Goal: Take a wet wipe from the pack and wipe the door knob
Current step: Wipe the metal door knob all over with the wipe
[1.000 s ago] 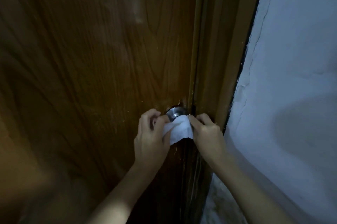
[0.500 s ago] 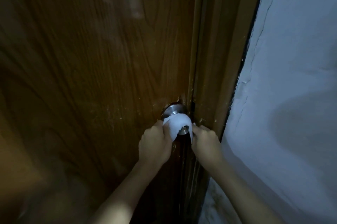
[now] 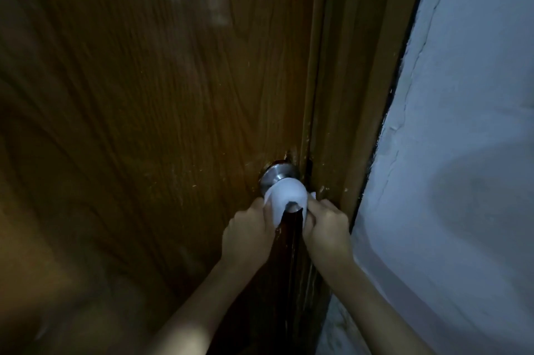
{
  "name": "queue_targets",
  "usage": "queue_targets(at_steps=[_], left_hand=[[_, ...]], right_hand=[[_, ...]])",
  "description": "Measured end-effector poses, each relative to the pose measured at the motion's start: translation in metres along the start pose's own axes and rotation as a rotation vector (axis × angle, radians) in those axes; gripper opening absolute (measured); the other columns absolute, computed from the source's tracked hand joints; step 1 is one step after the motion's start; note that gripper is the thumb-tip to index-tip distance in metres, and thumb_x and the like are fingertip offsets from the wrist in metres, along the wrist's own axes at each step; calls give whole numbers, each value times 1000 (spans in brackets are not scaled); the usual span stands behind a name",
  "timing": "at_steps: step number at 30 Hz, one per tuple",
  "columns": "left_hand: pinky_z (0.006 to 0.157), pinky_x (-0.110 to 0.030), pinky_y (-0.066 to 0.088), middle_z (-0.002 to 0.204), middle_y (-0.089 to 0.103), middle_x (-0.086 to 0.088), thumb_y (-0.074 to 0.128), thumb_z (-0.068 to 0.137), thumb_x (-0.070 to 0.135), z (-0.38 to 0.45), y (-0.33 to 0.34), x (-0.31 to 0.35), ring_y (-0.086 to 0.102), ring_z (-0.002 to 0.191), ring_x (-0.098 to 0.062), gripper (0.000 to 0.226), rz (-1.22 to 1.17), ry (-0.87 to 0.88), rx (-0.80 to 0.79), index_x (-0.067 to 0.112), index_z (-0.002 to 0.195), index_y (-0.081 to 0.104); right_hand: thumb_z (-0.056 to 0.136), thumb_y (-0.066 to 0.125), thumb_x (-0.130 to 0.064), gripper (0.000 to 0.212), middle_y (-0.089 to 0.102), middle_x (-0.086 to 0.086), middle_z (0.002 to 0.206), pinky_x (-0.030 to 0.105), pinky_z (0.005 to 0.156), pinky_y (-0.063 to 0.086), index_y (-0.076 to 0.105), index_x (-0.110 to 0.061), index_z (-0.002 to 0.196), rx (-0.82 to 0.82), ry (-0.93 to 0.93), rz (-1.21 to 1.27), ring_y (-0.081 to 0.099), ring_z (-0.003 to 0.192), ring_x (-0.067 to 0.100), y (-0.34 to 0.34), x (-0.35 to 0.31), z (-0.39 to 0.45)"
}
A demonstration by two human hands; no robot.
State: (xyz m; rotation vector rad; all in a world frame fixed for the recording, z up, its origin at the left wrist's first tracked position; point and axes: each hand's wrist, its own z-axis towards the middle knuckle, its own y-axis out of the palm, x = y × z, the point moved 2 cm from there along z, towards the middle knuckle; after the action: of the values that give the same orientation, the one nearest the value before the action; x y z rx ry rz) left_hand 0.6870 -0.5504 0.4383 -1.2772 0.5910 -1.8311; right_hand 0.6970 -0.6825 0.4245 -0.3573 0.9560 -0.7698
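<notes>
Wipe point(image 3: 284, 198), white, draped over the front of the knob point(image 3: 278, 178) and pulled down at both ends: left hand point(image 3: 250, 234) and right hand point(image 3: 326, 229), just below the knob, each have fingers curled tight around one end. Knob's steel neck shows above the wipe, mounted on the door point(image 3: 159, 94) near its frame point(image 3: 355, 80); a pale wall point(image 3: 468, 123) lies beyond.

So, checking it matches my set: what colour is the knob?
Silver metal door knob, head view.

Wipe point(image 3: 284, 195) drapes over the knob point(image 3: 277, 177), hands point(image 3: 248, 234) either side.
</notes>
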Motion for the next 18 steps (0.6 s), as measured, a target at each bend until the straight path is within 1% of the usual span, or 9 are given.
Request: queue_targets(at_steps=[3,5,7,9,11,13,14,16,18], left_hand=[[54,-20,45,64,52,7,26,97,34,-10,10,-12,56,58,-8,35,-8,-84,-81,16,91,55],[55,-24,45,62,51,6,28,97,34,-12,9,-17,54,56,-8,33,-61,-98,-71,16,84,52],[51,-23,40,61,52,4,30,97,33,-13,6,-19,52,53,-9,30,-92,-72,-65,18,78,49],[51,-27,41,63,56,0,32,96,34,-14,3,-22,55,54,-13,32,-94,-39,-61,15,78,51],[53,-26,41,71,63,-5,34,96,34,-16,0,-28,58,60,-15,34,-74,-33,-52,12,84,56],[53,-22,35,81,67,-6,35,96,32,-18,-1,-35,55,65,-12,33,-9,-62,-65,9,92,60],[53,-22,34,83,66,-7,36,96,30,-18,-2,-38,53,66,-11,33,30,-103,-92,9,93,61],[51,-24,34,73,61,-3,39,94,30,-15,-5,-44,55,65,-15,32,30,-210,-171,10,80,61],[48,-24,36,60,54,0,44,92,27,-9,-10,-42,54,56,-15,34,-74,-320,-223,14,62,55]], right_hand=[[92,39,-14,35,67,21,74,32,51,57,63,2,111,186,-131,-1,64,60,28,-12,-16,0],[97,34,-12,33,66,18,67,22,46,54,59,5,112,233,-283,-43,62,53,22,-14,-15,-11],[97,37,-9,28,66,16,67,18,48,52,50,0,119,209,-353,-17,58,58,14,-12,-4,-20],[91,44,-7,34,65,14,72,15,54,49,46,-6,125,115,-328,45,53,64,9,-13,6,-26],[95,38,-12,31,66,13,77,18,56,51,55,-7,121,-34,-300,12,55,65,12,-10,15,-33],[97,27,-17,41,67,18,87,24,74,46,61,-8,117,-150,-183,-12,60,76,20,-8,25,-38],[93,32,-10,38,67,20,90,23,81,41,62,-8,116,-197,-116,-31,61,81,22,-7,31,-38],[81,51,2,34,69,18,81,4,78,36,65,-4,111,-211,-31,-24,60,74,10,-8,33,-35],[78,58,4,26,71,16,74,-11,70,28,67,0,102,-175,-61,-28,58,68,4,-9,26,-27]])
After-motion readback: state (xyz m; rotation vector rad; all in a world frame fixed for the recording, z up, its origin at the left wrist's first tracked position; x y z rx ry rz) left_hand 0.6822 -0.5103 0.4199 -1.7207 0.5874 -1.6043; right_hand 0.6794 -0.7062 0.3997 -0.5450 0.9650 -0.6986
